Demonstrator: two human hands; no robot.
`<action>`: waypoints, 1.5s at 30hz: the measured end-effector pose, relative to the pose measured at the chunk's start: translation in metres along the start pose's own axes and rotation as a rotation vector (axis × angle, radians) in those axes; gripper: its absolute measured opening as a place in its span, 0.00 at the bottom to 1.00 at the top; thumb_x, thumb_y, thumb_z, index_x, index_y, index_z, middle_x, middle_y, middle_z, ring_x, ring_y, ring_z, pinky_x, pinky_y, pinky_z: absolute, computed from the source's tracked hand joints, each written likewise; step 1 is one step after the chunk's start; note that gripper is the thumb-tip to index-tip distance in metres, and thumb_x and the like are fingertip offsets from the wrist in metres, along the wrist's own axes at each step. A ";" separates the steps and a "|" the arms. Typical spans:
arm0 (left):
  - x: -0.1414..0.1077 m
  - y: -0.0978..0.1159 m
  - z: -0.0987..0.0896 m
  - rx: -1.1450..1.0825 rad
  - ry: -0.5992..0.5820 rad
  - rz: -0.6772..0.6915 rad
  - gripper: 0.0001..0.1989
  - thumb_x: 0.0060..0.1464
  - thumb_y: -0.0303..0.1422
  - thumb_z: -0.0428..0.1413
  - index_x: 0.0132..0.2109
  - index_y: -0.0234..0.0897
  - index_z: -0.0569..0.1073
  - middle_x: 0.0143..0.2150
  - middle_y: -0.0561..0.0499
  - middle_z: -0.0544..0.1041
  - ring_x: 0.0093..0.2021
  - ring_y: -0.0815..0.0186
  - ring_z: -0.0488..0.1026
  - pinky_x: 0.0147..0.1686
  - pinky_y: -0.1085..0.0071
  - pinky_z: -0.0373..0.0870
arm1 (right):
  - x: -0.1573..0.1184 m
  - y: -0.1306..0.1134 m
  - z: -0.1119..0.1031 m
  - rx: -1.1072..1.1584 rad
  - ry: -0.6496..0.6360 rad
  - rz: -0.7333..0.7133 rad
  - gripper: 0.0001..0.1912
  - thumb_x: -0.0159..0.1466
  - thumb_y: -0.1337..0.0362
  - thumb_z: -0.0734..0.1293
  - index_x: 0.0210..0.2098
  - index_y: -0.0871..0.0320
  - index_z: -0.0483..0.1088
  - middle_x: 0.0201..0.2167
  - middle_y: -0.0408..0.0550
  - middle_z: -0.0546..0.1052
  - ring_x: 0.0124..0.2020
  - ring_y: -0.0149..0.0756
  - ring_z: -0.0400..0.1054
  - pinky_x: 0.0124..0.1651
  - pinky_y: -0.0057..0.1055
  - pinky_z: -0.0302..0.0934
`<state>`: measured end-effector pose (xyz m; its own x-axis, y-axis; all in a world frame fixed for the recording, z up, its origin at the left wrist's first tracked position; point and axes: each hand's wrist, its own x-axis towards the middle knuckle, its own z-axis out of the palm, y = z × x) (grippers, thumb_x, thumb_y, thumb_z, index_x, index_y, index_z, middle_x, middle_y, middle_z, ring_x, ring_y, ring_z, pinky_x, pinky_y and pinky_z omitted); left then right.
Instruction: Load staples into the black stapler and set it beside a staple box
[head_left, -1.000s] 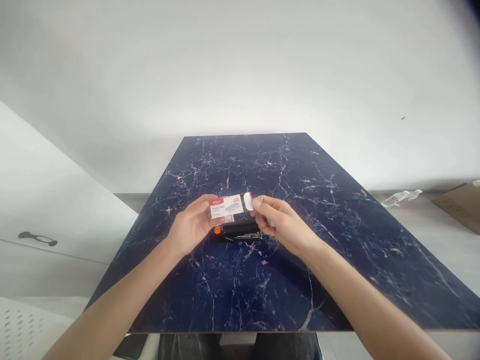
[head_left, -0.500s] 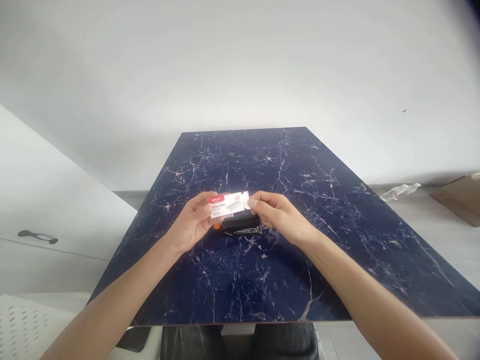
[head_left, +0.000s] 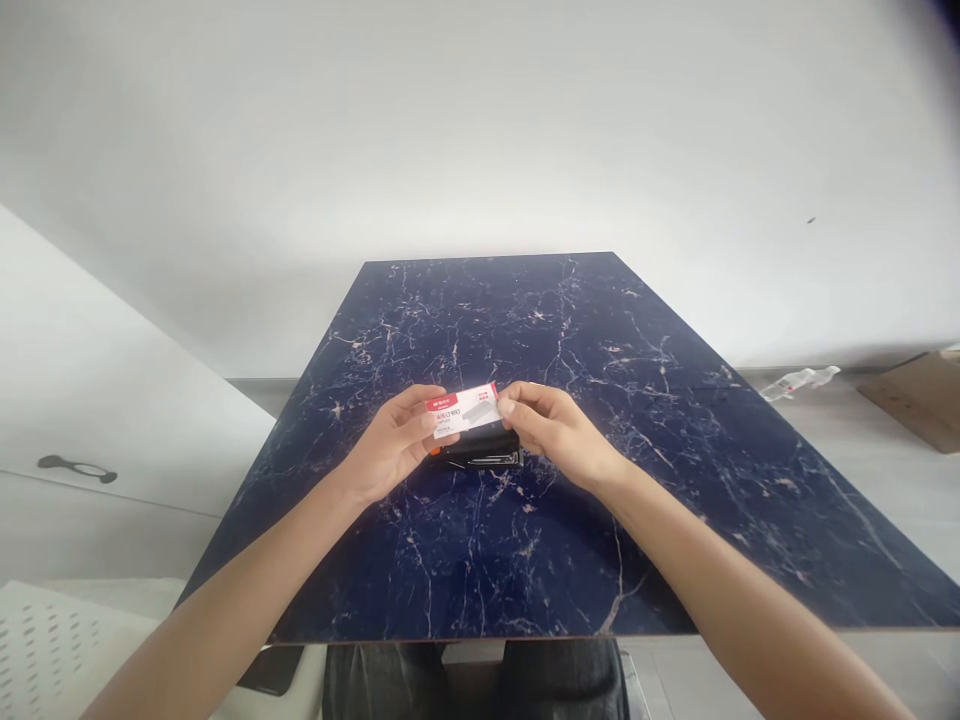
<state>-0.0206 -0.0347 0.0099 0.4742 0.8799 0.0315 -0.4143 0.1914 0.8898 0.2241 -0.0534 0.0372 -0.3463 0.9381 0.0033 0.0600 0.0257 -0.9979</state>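
A small white and red staple box (head_left: 466, 411) is held up over the table, its printed face toward me. My left hand (head_left: 401, 435) grips the box's left end between thumb and fingers. At its right end, the thumb and fingertips of my right hand (head_left: 559, 428) pinch the edge. Directly below and partly covered by the box, a black stapler (head_left: 491, 446) lies on the table; a bit of orange shows at its left end.
The dark blue marbled table (head_left: 480, 560) stands against a white wall. On the floor to the right are a clear plastic bottle (head_left: 796, 384) and a cardboard box (head_left: 919, 400). A dark phone-like object (head_left: 271, 670) lies at the lower left beside a white perforated seat (head_left: 52, 640).
The white end flap seen at the box's right end is no longer visible; that end now looks closed. My left hand and the box have shifted slightly right.
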 end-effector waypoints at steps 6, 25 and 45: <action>-0.001 0.003 0.003 0.030 -0.009 -0.007 0.15 0.53 0.36 0.68 0.48 0.42 0.80 0.46 0.48 0.82 0.45 0.63 0.81 0.40 0.75 0.82 | 0.000 0.003 -0.002 -0.088 -0.019 -0.162 0.18 0.62 0.48 0.72 0.40 0.56 0.73 0.28 0.41 0.71 0.27 0.29 0.62 0.31 0.29 0.58; 0.014 0.008 -0.011 0.372 0.371 0.103 0.16 0.54 0.39 0.67 0.48 0.39 0.80 0.51 0.45 0.81 0.53 0.56 0.77 0.52 0.61 0.77 | 0.007 0.007 -0.023 -0.231 0.398 0.027 0.20 0.62 0.63 0.65 0.53 0.53 0.69 0.52 0.51 0.74 0.40 0.37 0.72 0.38 0.34 0.66; 0.003 0.022 -0.011 1.327 -0.166 0.195 0.17 0.59 0.42 0.60 0.53 0.43 0.79 0.49 0.44 0.79 0.40 0.61 0.74 0.38 0.67 0.70 | 0.010 0.009 -0.043 -0.179 0.183 0.155 0.19 0.59 0.62 0.74 0.45 0.55 0.64 0.55 0.57 0.77 0.44 0.43 0.77 0.49 0.46 0.74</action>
<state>-0.0364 -0.0227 0.0249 0.6211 0.7636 0.1765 0.5272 -0.5738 0.6268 0.2613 -0.0295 0.0313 -0.1470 0.9818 -0.1203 0.2685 -0.0774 -0.9602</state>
